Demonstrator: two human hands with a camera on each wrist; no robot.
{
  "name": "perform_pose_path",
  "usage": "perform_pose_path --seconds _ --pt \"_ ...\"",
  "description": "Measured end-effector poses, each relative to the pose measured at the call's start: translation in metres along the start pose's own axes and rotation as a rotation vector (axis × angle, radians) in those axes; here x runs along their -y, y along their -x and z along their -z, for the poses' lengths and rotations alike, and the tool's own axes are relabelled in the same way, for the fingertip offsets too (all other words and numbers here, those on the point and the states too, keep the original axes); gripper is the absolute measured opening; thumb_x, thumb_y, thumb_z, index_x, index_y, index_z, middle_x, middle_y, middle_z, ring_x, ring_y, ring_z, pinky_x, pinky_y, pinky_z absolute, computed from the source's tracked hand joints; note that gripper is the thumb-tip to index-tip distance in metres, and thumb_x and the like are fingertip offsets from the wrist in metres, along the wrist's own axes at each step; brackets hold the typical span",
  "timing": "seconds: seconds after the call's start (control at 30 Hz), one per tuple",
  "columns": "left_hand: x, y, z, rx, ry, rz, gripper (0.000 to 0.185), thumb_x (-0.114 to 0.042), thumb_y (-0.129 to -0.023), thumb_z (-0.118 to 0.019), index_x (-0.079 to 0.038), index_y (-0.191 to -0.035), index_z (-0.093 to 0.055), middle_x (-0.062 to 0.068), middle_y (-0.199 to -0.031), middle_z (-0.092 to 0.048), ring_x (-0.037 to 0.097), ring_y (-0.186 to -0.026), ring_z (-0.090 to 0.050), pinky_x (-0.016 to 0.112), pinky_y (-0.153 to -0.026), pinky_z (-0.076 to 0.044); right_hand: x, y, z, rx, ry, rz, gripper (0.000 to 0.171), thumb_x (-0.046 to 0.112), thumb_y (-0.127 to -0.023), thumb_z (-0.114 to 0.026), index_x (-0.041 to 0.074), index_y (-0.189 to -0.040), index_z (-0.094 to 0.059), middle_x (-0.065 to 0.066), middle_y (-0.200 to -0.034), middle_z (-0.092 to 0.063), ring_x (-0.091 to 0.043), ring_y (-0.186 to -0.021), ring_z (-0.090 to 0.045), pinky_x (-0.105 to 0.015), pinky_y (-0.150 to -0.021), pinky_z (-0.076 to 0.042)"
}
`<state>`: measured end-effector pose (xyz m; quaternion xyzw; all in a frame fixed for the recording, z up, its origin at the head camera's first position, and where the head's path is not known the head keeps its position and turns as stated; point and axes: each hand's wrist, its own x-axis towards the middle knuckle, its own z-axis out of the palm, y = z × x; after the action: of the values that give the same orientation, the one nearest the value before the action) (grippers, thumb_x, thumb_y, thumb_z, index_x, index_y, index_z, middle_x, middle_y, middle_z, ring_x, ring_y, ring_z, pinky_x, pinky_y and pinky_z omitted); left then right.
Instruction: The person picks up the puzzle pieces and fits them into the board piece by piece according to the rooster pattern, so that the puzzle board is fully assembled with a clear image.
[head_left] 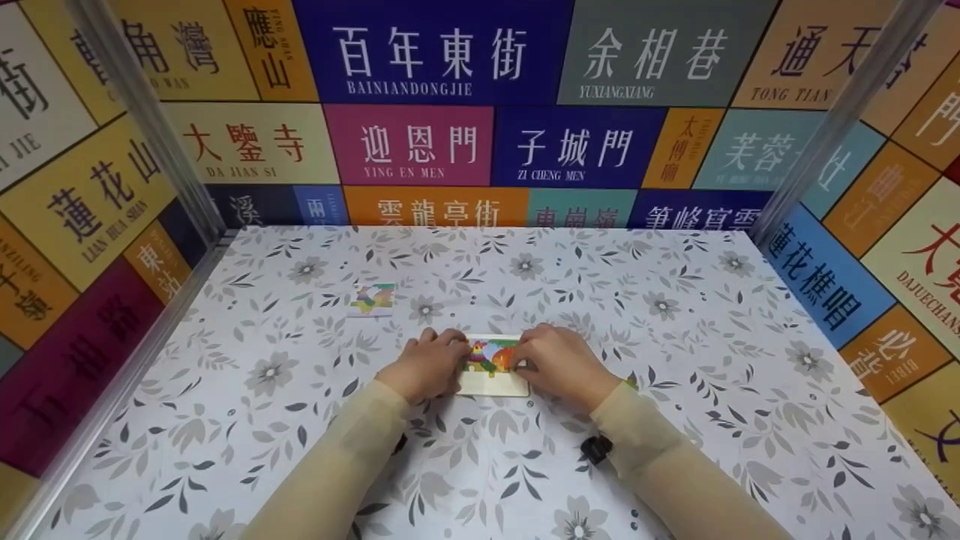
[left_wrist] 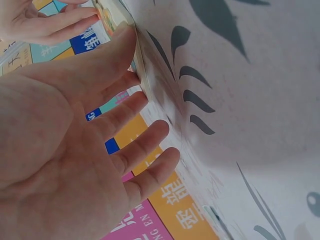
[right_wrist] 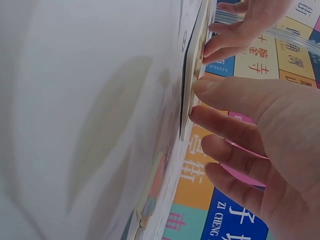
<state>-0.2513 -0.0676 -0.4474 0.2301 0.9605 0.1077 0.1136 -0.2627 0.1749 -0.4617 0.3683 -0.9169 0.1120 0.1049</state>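
Note:
A pale, thin puzzle board (head_left: 495, 385) lies on the table between both hands. Its upper part carries a colourful picture of jigsaw pieces (head_left: 491, 355) with a bird's red head, green and orange; the lower strip is bare. My left hand (head_left: 429, 364) grips the board's left edge, thumb on the near side in the left wrist view, the last fingers spread loose. At the opposite end, thumb and forefinger of my right hand (head_left: 562, 360) pinch at the rightmost puzzle piece, which they partly cover. The right wrist view shows the board (right_wrist: 189, 75) edge-on.
A square picture card (head_left: 373, 300) lies farther back on the left. Beside the right wrist, another puzzle piece (right_wrist: 151, 192) rests on the floral tablecloth (head_left: 480, 457), mostly hidden by the arm in the head view. Panels with large characters (head_left: 420, 142) wall the table's back and sides.

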Motion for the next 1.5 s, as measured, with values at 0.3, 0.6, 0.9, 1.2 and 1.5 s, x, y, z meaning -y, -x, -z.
perform_pose_path --seconds 0.3,0.6,0.9,1.2,1.5 --pt "0.000 0.000 0.001 0.023 0.010 0.007 0.051 -0.019 -0.091 -0.079 -0.015 -0.139 -0.062 0.007 -0.156 -0.046 0.037 -0.135 -0.044 0.057 -0.108 -0.040 0.000 0.000 -0.002 0.007 0.005 -0.008 0.009 0.018 -0.083 -0.084 0.024 -0.089 -0.084 0.006 -0.091 -0.073 -0.018 -0.085 -0.066 -0.038 -0.075 -0.055" --pt "0.000 0.000 0.003 0.018 0.011 0.015 0.051 -0.020 -0.091 -0.079 -0.016 -0.139 -0.062 0.007 -0.156 -0.047 0.037 -0.135 -0.045 0.057 -0.108 -0.041 0.000 -0.001 0.001 0.070 -0.046 -0.080 0.010 0.019 -0.086 -0.082 0.025 -0.094 -0.084 0.005 -0.098 -0.073 -0.018 -0.093 -0.066 -0.039 -0.082 -0.055" --pt "-0.001 0.000 0.003 0.027 0.000 0.024 0.053 -0.019 -0.090 -0.080 -0.017 -0.140 -0.063 0.006 -0.156 -0.047 0.036 -0.135 -0.045 0.056 -0.108 -0.041 -0.003 0.003 0.003 0.087 -0.139 -0.115 0.014 0.019 -0.086 -0.080 0.022 -0.099 -0.083 0.004 -0.102 -0.073 -0.019 -0.096 -0.066 -0.040 -0.085 -0.055" --pt "0.000 0.001 0.004 0.023 0.030 0.017 0.051 -0.018 -0.089 -0.081 -0.014 -0.137 -0.063 0.007 -0.155 -0.047 0.036 -0.134 -0.044 0.056 -0.107 -0.041 -0.012 0.009 0.013 0.101 -0.142 -0.168 0.014 0.018 -0.087 -0.079 0.019 -0.100 -0.083 0.003 -0.107 -0.074 -0.020 -0.100 -0.067 -0.041 -0.087 -0.056" --pt "0.002 -0.004 0.002 0.058 0.032 0.043 0.055 -0.022 -0.090 -0.080 -0.019 -0.142 -0.061 0.004 -0.158 -0.045 0.033 -0.138 -0.042 0.054 -0.113 -0.038 -0.025 0.019 0.019 0.099 -0.157 -0.195 0.012 0.018 -0.088 -0.080 0.017 -0.100 -0.083 0.004 -0.100 -0.074 -0.019 -0.096 -0.070 -0.041 -0.088 -0.057"
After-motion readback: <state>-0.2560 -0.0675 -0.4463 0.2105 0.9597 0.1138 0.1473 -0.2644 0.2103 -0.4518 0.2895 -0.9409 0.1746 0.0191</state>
